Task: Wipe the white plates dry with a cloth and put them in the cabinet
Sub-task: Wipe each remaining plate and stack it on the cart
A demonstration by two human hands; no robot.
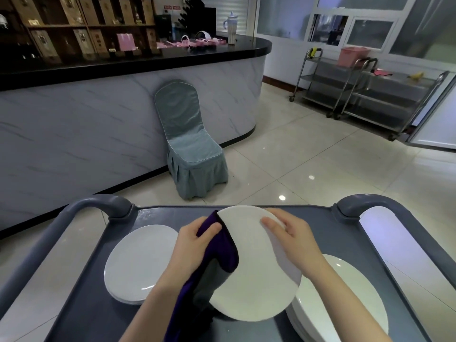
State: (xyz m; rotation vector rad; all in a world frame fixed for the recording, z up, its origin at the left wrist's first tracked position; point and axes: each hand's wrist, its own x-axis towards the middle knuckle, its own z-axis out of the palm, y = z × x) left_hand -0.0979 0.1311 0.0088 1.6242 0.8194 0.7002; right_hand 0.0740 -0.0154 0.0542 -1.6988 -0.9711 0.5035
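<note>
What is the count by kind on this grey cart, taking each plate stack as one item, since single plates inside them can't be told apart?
single white plate, held up: 1
plate stacks: 2 (left stack, right stack)
purple cloth: 1
Total: 4

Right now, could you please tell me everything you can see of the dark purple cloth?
The dark purple cloth looks soft, like a towel, with a greyer face showing in its fold. The left hand grips its upper part and presses it against the left edge of the round white plate, which the right hand holds tilted above the grey plastic cart. Its lower end hangs loose down to the picture's bottom edge.
</note>
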